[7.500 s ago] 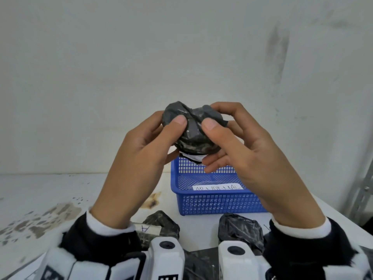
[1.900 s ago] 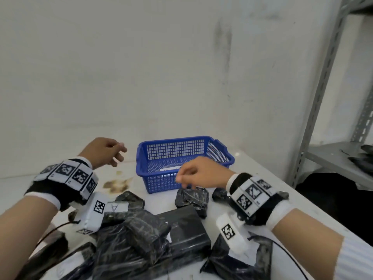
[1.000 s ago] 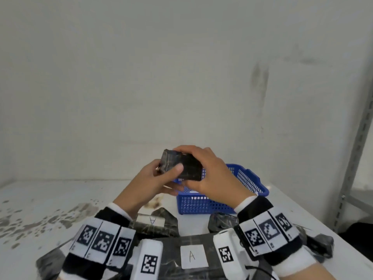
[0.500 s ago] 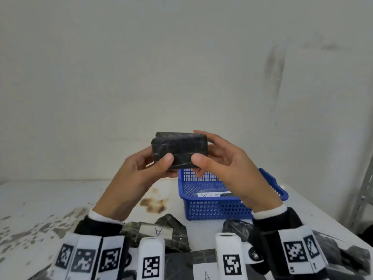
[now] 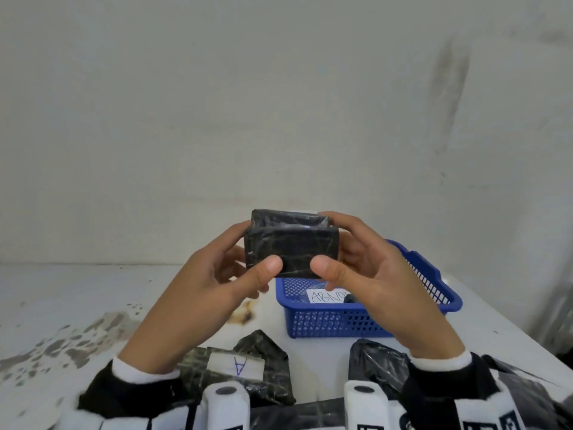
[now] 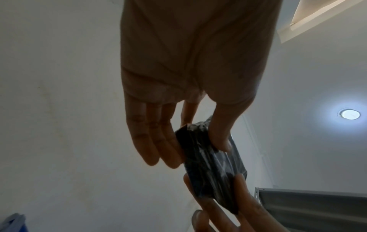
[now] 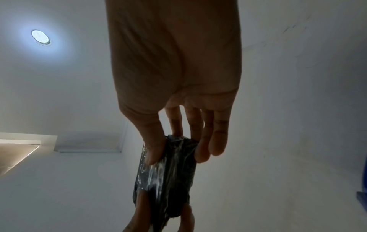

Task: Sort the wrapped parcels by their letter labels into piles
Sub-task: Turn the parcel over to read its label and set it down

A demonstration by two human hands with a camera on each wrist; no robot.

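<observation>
Both hands hold up a small black wrapped parcel (image 5: 290, 248) in front of the wall, above the table. My left hand (image 5: 217, 274) pinches its left end, thumb on the near face and fingers behind. My right hand (image 5: 350, 271) pinches the right end the same way. No label shows on the face turned toward me. The left wrist view shows the parcel (image 6: 210, 164) between thumb and fingers, as does the right wrist view of the parcel (image 7: 168, 172). On the table below lies a parcel labelled A (image 5: 238, 366) and another black parcel (image 5: 376, 364).
A blue plastic basket (image 5: 341, 322) with a handwritten paper label (image 5: 325, 295) inside stands on the white table (image 5: 77, 293) under my right hand. More black parcels lie along the near edge, partly hidden by my wrists. A wall stands close behind.
The parcel has tilted in my hands, its top edge now showing, and it sits a little closer to me. Earlier I picked it off the table with my right hand.
</observation>
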